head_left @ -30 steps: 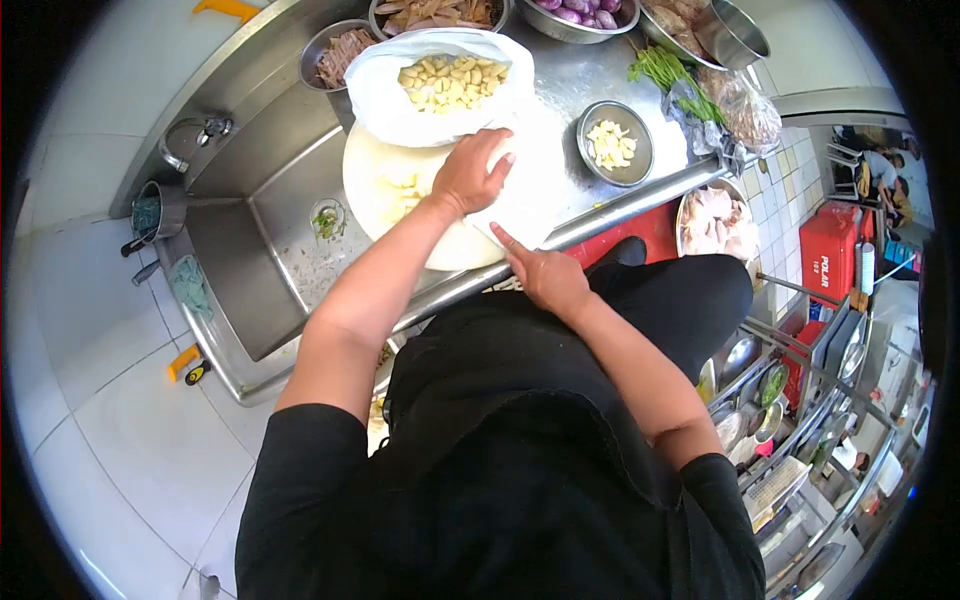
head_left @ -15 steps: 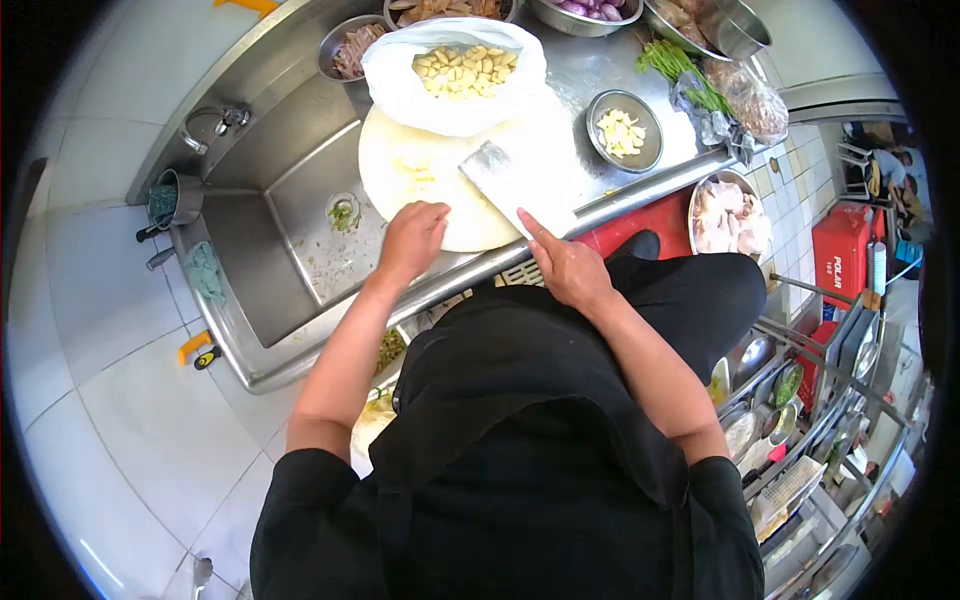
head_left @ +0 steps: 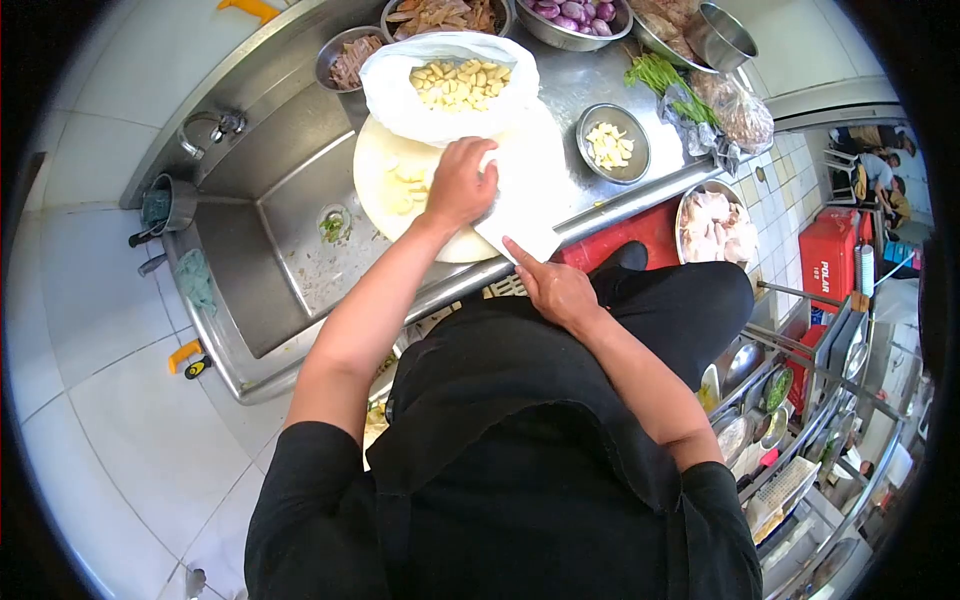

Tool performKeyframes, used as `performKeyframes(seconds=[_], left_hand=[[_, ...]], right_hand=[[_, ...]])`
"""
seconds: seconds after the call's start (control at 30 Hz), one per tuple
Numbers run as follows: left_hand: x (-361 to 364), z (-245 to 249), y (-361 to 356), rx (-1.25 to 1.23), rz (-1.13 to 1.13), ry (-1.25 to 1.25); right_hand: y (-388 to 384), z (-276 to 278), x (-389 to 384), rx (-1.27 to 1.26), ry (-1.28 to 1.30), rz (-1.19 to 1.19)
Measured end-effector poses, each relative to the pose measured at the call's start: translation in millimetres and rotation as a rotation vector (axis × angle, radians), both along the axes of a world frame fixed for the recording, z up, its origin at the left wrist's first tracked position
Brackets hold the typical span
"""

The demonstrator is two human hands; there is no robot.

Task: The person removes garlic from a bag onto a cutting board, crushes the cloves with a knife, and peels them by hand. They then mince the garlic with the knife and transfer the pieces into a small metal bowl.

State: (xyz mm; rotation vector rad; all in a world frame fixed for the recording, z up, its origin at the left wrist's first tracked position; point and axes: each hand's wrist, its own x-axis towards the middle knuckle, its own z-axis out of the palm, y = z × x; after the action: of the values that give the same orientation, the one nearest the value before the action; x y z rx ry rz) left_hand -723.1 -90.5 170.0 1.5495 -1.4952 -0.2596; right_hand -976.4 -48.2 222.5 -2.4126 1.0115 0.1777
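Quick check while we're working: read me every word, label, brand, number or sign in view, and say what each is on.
"POLAR": on the red box at right.
Below it, a small marking, likely a number: too small to read.
White bag and cleaver blade: no lettering that I can make out.
Anything else at the far right: too small or blurred to read.

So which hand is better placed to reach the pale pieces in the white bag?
Probably the left hand: it is close to the white bag holding the pale pieces, while the right hand is farther off and holds the broad-bladed knife.
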Motion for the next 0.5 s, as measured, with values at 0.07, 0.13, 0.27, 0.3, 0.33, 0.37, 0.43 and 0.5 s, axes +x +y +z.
performKeyframes(seconds=[0.07, 0.13, 0.27, 0.3, 0.33, 0.37, 0.43, 0.5], left_hand=[[-14.8, -14.4, -10.9, 0.045, -0.041, -0.049], [-20.6, -19.2, -19.0, 0.072, -0.057, -0.080], [-18.7, -28.7, -17.6, 0.098, -0.056, -0.116], [-16.1, -30.9, -19.3, 0.093, -0.058, -0.131], [-16.3, -31.5, -16.8, 0.107, -0.062, -0.127], [-15.2, -29.5, -17.8, 0.112, -0.062, -0.128], [-11.2, -31.3, -22.3, 0.096, -0.064, -0.101], [-6.4, -35.5, -23.2, 0.066, -0.072, -0.037]], right_hand=[[0.3, 2.0, -0.5, -0.038, -0.008, 0.015], [-0.4, -3.5, -3.1, -0.084, -0.016, 0.027], [-4.6, -13.9, 1.7, -0.058, 0.072, 0.038], [-6.2, -17.3, 3.7, -0.046, 0.057, 0.032], [-5.0, -19.6, 4.9, -0.033, 0.042, 0.028], [-8.2, -20.4, 6.7, -0.030, 0.022, 0.026], [-14.5, -18.7, 7.4, -0.009, 0.048, 0.032], [-15.3, -16.5, 3.9, 0.021, 0.007, 0.016]])
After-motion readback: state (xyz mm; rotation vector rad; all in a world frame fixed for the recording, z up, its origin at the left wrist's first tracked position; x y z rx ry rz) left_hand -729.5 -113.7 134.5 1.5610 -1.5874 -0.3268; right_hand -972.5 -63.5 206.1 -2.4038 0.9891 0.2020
